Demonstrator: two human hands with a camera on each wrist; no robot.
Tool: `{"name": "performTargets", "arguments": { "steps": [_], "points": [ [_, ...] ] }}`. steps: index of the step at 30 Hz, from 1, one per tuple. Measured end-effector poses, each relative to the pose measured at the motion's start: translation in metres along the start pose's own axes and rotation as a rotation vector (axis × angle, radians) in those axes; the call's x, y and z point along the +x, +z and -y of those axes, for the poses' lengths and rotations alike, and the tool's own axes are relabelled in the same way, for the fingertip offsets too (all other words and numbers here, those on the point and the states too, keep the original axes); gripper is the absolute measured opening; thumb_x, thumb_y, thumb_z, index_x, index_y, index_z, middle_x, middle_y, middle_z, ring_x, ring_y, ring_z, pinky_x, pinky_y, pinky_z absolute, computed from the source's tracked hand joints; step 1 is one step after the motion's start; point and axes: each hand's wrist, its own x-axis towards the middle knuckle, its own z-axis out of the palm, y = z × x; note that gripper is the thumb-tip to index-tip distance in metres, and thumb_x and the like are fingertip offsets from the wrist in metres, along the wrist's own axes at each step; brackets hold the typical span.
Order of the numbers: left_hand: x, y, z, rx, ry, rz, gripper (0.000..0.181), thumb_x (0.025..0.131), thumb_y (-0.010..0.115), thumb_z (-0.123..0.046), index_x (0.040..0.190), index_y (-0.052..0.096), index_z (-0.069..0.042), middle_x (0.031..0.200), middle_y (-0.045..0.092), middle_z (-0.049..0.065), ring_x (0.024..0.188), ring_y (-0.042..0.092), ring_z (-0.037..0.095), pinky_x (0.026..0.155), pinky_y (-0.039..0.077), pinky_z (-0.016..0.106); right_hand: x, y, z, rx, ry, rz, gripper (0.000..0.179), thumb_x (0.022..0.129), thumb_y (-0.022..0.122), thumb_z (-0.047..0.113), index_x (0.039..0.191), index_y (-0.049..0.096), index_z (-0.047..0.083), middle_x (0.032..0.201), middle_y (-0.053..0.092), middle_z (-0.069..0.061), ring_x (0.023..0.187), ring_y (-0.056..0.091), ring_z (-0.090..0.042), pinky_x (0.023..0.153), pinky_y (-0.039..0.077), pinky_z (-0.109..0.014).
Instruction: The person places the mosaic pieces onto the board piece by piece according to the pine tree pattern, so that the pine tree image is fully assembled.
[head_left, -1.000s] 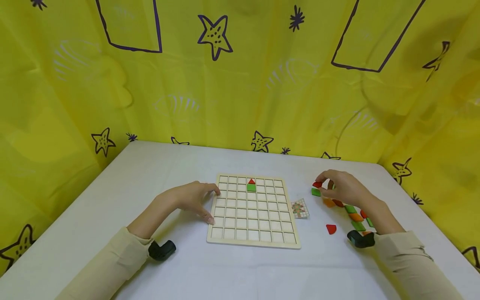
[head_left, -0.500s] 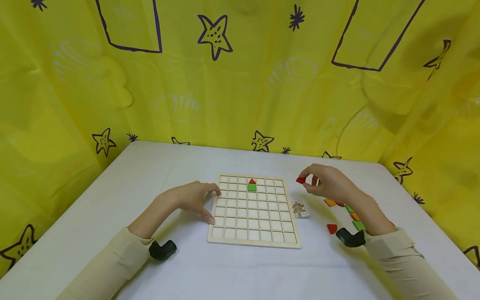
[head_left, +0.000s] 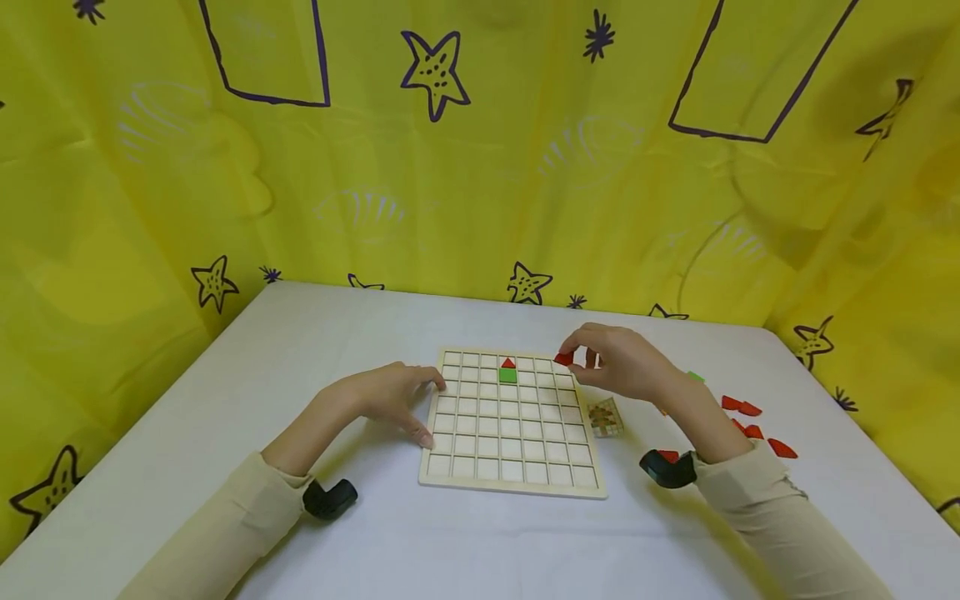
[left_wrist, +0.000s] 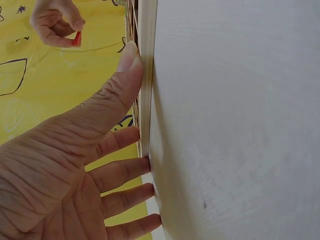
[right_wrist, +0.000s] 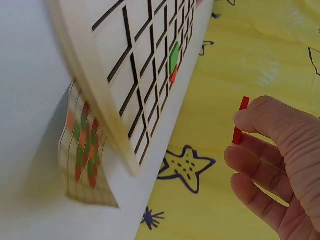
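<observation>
A wooden grid board (head_left: 517,489) lies on the white table, with a red triangular tile (head_left: 508,363) and a green square tile (head_left: 507,376) in its upper cells. My left hand (head_left: 390,396) rests at the board's left edge, fingers spread; in the left wrist view, its thumb (left_wrist: 131,62) touches the wooden rim. Between thumb and forefinger, my right hand (head_left: 622,362) pinches a red tile (head_left: 563,359) above the board's far right corner. The right wrist view shows that red tile (right_wrist: 241,120) edge-on, so its full shape is hidden there.
A small patterned card (head_left: 604,418) lies beside the board's right edge. Several loose red tiles (head_left: 782,448) are scattered on the right, partly behind the right forearm, along with a green tile (head_left: 696,377). A yellow printed curtain (head_left: 480,167) hangs behind the table.
The right hand has lifted the red tile from the loose tiles and carried it left to the board's far right corner. The left hand has stayed at the board's edge.
</observation>
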Motion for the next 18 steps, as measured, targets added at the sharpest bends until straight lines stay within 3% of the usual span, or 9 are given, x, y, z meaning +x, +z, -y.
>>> {"name": "performTargets", "arguments": {
  "steps": [18],
  "points": [
    [-0.001,0.002,0.0,-0.014,-0.023,-0.009,0.075,0.069,0.094,-0.045,0.131,0.059,-0.021,0.134,0.06,0.009,0.121,0.053,0.029,0.103,0.045,0.051,0.032,0.033,0.025,0.066,-0.057,0.047,0.022,0.088,0.079,0.008,0.109,0.072,0.012,0.102,0.069,0.003,0.076,0.059,-0.008,0.068,0.052,-0.025]
  ]
}}
